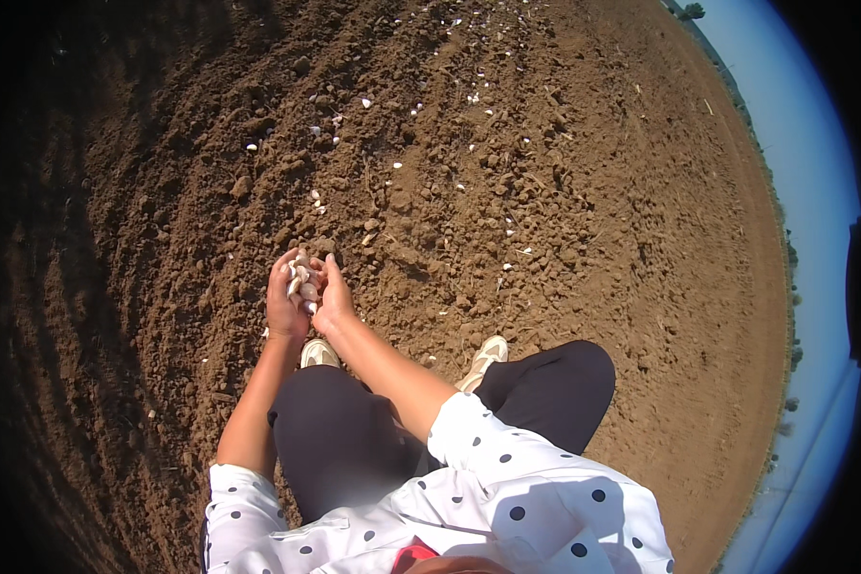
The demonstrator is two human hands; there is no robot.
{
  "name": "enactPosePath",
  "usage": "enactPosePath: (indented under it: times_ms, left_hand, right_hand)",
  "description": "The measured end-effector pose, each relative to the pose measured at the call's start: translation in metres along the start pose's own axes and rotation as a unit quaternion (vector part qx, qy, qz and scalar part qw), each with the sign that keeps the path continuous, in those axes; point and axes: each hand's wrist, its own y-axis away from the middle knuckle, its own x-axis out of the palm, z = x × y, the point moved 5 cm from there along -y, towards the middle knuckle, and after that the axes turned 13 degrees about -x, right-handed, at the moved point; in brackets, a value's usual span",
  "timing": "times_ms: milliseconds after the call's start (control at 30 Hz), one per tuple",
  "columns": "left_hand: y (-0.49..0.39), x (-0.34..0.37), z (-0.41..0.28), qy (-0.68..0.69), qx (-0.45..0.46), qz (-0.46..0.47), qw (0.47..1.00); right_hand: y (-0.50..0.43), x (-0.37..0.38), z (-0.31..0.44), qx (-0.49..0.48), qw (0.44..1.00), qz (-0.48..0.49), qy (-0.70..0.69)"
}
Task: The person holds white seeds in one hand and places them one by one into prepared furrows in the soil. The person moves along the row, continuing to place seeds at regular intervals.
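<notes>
Cupped side by side over the tilled soil, my left hand (283,307) and my right hand (337,300) hold a heap of whitish garlic cloves (304,283) between them. The fingers curl up around the cloves, and the palms are mostly hidden under the heap. Just beyond the fingertips, a pinkish-white clove (316,194) lies on the ground. Farther out, more cloves are scattered over the soil, among them a white clove (366,103) and another clove (397,165).
Loose brown soil (430,215) with clods and bits of dry straw surrounds me. My left shoe (319,354) and right shoe (488,356) stand on it, close behind the hands. Flatter, finer ground (689,287) stretches to the right, toward a distant tree line.
</notes>
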Motion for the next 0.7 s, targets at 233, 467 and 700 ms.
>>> enactPosePath:
  times_ms: [233, 467, 700]
  left_hand:
    - [0.027, 0.069, -0.042, -0.296, 0.22, 0.016, 0.929]
    - [0.051, 0.119, -0.06, -0.451, 0.344, 0.051, 0.822]
    - [0.051, 0.183, -0.083, -0.482, 0.362, 0.045, 0.797]
  right_hand:
    - [0.033, 0.057, 0.049, -0.064, 0.992, 0.109, -0.009]
    - [0.065, 0.09, 0.083, -0.089, 0.982, 0.163, -0.032]
    - [0.083, 0.118, 0.136, -0.119, 0.971, 0.203, -0.051]
